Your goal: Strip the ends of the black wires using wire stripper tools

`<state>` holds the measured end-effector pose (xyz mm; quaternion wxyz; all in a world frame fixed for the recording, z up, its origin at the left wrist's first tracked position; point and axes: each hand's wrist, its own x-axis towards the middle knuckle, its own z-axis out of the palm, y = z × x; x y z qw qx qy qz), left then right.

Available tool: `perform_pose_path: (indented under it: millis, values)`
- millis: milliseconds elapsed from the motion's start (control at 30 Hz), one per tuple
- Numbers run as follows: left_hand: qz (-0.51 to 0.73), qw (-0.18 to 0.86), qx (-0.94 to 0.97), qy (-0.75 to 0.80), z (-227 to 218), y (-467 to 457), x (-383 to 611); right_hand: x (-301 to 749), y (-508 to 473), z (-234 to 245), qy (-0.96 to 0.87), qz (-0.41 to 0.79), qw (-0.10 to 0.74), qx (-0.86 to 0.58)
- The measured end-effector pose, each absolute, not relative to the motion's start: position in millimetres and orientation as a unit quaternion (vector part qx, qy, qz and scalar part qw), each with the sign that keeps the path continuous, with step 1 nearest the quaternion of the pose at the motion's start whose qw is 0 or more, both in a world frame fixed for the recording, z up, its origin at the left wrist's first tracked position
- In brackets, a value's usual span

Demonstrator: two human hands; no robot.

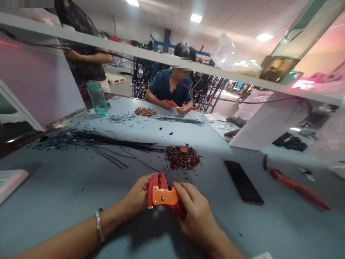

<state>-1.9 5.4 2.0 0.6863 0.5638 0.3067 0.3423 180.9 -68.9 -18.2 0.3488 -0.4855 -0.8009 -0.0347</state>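
My right hand is wrapped around the handles of a red and orange wire stripper, held above the near part of the table. My left hand is closed at the tool's jaw end, its fingertips partly hidden behind the red head. A thin black wire runs from the bundle to those fingertips and the jaws. Beyond the tool lies a heap of short black, copper-tipped pieces. The bundle of long black wires stretches left from it, with blue ends.
A black phone and red-handled pliers lie at right. At left stands a green bottle. Across the table a person holds a red tool near another copper heap. A white shelf bar crosses above.
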Motion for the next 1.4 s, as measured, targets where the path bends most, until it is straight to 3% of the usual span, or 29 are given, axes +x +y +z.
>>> perform_pose_path:
  millis: [367,1400]
  values:
    - [0.297,0.686,0.608,0.27,11,6,1,184,-68,-16,-0.802,0.003,0.315,-0.507]
    - [0.276,0.653,0.635,0.307,0,7,3,191,-59,-28,-0.822,-0.081,0.272,-0.493]
